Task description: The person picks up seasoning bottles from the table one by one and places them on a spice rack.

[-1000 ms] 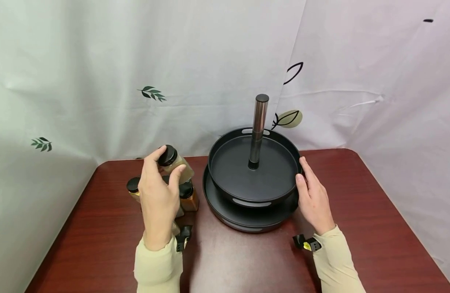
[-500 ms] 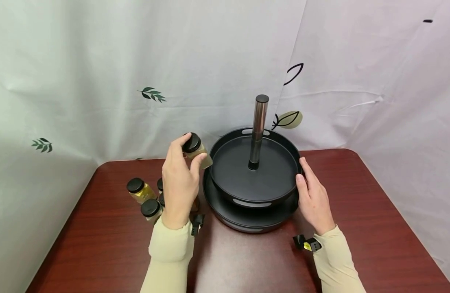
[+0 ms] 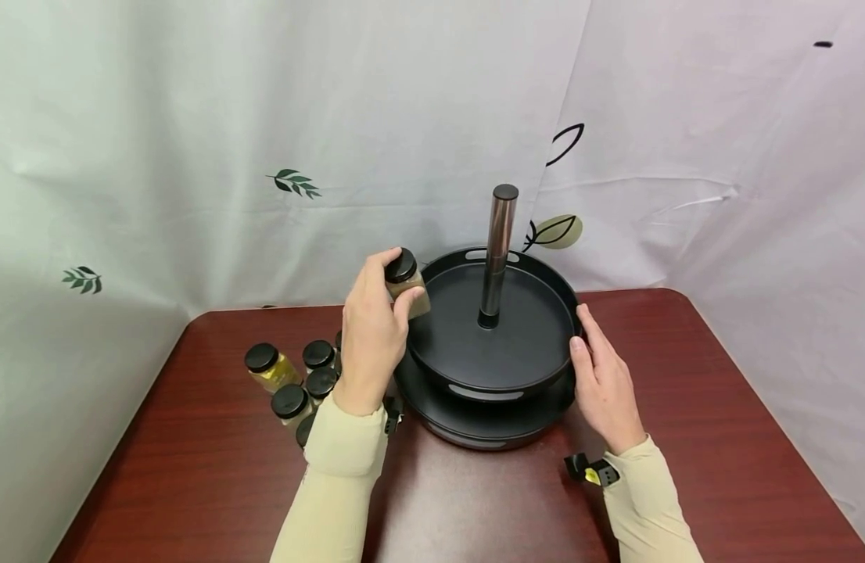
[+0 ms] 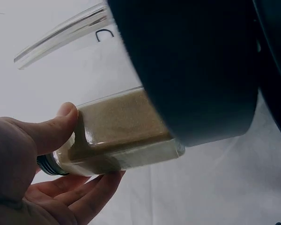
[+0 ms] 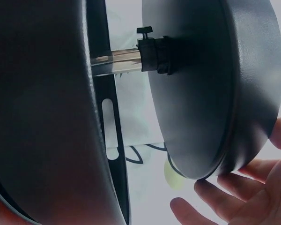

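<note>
My left hand (image 3: 371,332) pinches a square spice jar (image 4: 122,126) of tan powder, black lid toward the palm. It holds the jar tilted at the left rim of the upper tray (image 3: 455,348) of a black two-tier round rack. In the left wrist view the jar's base passes behind the tray's side, so whether they touch is unclear. My right hand (image 3: 604,375) rests with extended fingers against the upper tray's right side. In the right wrist view those fingers (image 5: 215,199) lie along its outer wall. Below sits the wider lower tray (image 3: 475,426).
Several black-lidded spice jars stand at the table's left, one with yellow contents (image 3: 283,374); my left forearm partly hides the group. A metal post (image 3: 499,234) rises from the rack's middle. White patterned cloth (image 3: 404,117) hangs behind the reddish-brown table (image 3: 158,469).
My left hand has carried the jar rightward and slightly up, from above the other jars to the upper tray's left rim. My right hand and the rack stay in place.
</note>
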`<state>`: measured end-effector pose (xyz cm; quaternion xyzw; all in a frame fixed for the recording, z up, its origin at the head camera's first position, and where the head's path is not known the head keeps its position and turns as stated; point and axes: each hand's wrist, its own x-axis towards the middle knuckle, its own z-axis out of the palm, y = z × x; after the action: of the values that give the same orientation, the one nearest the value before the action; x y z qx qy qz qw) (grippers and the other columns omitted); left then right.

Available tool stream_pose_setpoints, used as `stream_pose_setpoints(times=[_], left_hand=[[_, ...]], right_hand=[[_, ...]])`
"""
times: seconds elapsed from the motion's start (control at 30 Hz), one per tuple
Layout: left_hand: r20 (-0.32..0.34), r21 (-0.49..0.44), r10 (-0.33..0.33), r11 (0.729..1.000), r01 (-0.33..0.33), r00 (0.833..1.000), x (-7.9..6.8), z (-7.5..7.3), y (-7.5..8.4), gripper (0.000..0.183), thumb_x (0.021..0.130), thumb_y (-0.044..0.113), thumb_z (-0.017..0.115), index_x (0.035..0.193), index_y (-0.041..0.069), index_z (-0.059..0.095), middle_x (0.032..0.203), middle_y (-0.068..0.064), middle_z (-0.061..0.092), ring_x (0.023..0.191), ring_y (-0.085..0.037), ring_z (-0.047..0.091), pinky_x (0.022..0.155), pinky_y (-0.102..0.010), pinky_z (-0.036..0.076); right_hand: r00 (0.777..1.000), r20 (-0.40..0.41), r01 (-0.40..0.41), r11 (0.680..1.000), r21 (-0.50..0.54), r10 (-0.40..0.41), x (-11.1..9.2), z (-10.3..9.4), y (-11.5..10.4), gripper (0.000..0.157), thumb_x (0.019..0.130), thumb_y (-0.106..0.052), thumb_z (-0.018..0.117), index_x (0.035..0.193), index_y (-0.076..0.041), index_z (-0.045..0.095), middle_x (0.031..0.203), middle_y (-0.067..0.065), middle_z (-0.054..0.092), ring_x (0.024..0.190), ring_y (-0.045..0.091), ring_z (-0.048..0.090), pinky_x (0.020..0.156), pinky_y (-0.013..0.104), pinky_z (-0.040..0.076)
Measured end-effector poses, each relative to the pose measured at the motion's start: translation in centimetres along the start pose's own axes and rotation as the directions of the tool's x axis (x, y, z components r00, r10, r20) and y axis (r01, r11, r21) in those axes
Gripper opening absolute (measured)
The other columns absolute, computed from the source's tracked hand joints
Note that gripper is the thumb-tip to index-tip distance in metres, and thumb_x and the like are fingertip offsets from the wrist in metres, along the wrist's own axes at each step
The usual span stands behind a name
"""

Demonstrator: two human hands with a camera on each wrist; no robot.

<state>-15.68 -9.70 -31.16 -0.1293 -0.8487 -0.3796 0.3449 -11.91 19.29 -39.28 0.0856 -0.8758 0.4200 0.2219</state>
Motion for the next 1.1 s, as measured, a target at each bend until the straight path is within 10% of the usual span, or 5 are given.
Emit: stream_pose_setpoints(times=[1.1], left_hand=[[0.204,0.055,-0.027,0.998,0.016,0.979,0.3,2.5,-0.7,0.052,0.092,0.014,0.074,0.138,0.006,0.050,0.129,-0.016,0.061,0.114,-0.030,0.062,0.090,-0.042,0.054]], right_hand=[[1.000,-0.002,-0.002,1.000,-0.001,0.002,0.0,0.1,0.2,0.050,0.108,-0.021,0.046,0.156,-0.010,0.038,0.159,0.009,0.038,0.144,0.029,0.038,0.117,0.025,0.027]])
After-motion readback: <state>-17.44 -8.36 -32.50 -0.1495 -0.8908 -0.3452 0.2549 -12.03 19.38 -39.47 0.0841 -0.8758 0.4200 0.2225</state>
